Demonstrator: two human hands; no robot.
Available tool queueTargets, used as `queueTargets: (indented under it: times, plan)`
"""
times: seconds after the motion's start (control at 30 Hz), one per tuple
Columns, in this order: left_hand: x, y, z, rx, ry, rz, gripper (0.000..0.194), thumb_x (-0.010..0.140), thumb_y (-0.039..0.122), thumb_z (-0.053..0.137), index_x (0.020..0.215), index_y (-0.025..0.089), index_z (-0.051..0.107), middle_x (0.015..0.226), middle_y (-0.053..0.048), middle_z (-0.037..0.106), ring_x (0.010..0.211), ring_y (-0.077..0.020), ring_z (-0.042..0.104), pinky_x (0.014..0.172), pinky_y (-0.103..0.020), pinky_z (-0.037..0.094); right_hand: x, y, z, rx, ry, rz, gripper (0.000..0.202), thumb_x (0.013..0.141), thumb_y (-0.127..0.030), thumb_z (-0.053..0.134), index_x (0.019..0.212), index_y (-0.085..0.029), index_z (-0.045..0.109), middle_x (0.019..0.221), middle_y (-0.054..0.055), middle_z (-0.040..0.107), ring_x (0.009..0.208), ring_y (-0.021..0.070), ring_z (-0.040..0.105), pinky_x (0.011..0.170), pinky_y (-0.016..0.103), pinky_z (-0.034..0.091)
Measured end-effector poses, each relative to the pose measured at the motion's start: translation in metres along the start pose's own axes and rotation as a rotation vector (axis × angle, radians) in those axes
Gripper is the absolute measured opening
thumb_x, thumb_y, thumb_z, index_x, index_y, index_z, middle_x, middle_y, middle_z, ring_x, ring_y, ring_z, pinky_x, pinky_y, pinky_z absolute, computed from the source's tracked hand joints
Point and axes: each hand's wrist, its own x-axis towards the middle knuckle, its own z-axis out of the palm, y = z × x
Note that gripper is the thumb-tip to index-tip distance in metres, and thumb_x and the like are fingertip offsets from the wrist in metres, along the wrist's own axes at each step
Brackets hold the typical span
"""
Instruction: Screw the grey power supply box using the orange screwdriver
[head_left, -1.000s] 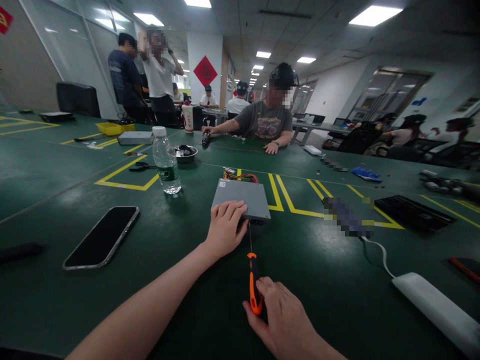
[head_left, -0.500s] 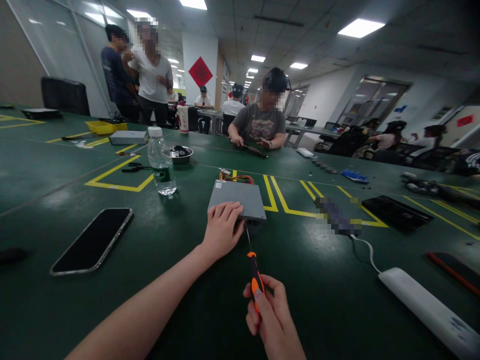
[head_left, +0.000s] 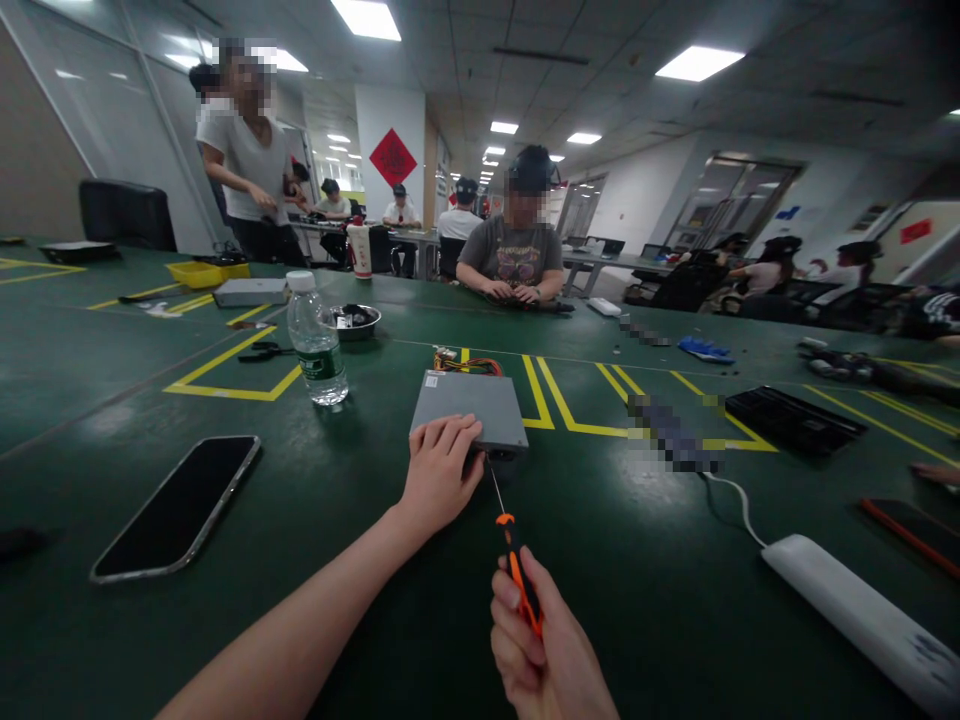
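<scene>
A grey metal box (head_left: 480,402) with a bundle of coloured wires (head_left: 469,366) at its far side lies on the green table (head_left: 360,620). My left hand (head_left: 444,465) rests on the box's near left corner, fingers over the top and thumb at the near face. In my right hand (head_left: 536,630) is an orange and black screwdriver (head_left: 512,545), its fingers wrapped round the handle. The thin shaft points away from me, and its tip is at the near face of the box, close to my left thumb. Exactly what the tip touches is too small to tell.
A water bottle (head_left: 318,340) and metal bowl (head_left: 354,321) stand left of the box. A phone (head_left: 178,508) lies nearer left. At right are a white power strip (head_left: 862,615) and black case (head_left: 795,418). A person (head_left: 514,245) sits opposite. Another hand (head_left: 937,473) shows at the right edge.
My right hand has turned and its fingers have closed further round the screwdriver handle. The standing person at the back left has moved left, and a hand has appeared at the right edge.
</scene>
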Motion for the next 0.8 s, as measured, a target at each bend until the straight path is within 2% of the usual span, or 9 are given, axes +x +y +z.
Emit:
queueTargets:
  times: [0.1,0.23,0.37,0.43,0.53,0.8]
  plan:
    - [0.000,0.000,0.000,0.001,-0.002,0.001,0.028,0.082,0.025,0.050,0.109,0.023,0.052,0.118,-0.003,0.057,0.110,-0.0221,0.046,0.090,-0.040,0.031,0.001,-0.001,0.003,0.080,0.011,0.028,0.045,0.053,-0.041,0.078,0.070,-0.017,0.044,0.045,-0.012,0.041,0.029,-0.0024,0.024,0.030,0.013,0.010]
    - [0.001,0.000,-0.001,-0.007,-0.001,0.010,0.028,0.082,0.025,0.050,0.109,0.023,0.052,0.118,-0.003,0.058,0.109,-0.0219,0.046,0.090,-0.040,0.030,0.002,-0.001,0.000,0.083,-0.054,0.017,0.051,0.044,-0.041,0.082,0.070,-0.016,0.046,0.045,-0.012,0.043,0.028,-0.0031,0.021,0.029,0.013,0.009]
    - [0.001,-0.001,-0.001,-0.004,-0.003,0.018,0.029,0.082,0.025,0.049,0.111,0.024,0.051,0.118,-0.003,0.058,0.110,-0.0222,0.046,0.089,-0.040,0.030,0.005,-0.001,-0.013,0.031,-0.103,-0.010,0.045,0.056,-0.047,0.076,0.072,-0.017,0.047,0.045,-0.011,0.043,0.029,-0.0014,0.024,0.030,0.013,0.015]
    - [0.001,-0.001,-0.001,0.002,0.007,0.021,0.027,0.083,0.024,0.049,0.110,0.024,0.052,0.118,-0.003,0.058,0.109,-0.0224,0.047,0.090,-0.041,0.030,0.006,-0.001,-0.022,-0.011,-0.129,-0.008,0.046,0.058,-0.053,0.073,0.070,-0.017,0.047,0.041,-0.012,0.037,0.028,-0.0001,0.023,0.030,0.015,0.016]
    - [0.001,-0.001,-0.001,0.003,0.014,0.038,0.027,0.082,0.024,0.049,0.109,0.023,0.052,0.117,-0.004,0.058,0.109,-0.0227,0.048,0.089,-0.041,0.031,0.005,-0.003,-0.031,-0.011,-0.091,-0.062,0.047,0.059,-0.053,0.073,0.073,-0.017,0.048,0.045,-0.011,0.041,0.029,-0.0004,0.026,0.031,0.015,0.017]
    - [0.001,-0.002,0.000,0.008,0.035,0.048,0.029,0.081,0.023,0.050,0.110,0.024,0.053,0.116,-0.006,0.059,0.107,-0.0241,0.049,0.088,-0.042,0.033,0.005,-0.005,-0.031,0.002,-0.039,-0.127,0.047,0.059,-0.052,0.074,0.075,-0.016,0.049,0.050,-0.010,0.046,0.030,-0.0009,0.026,0.031,0.015,0.017]
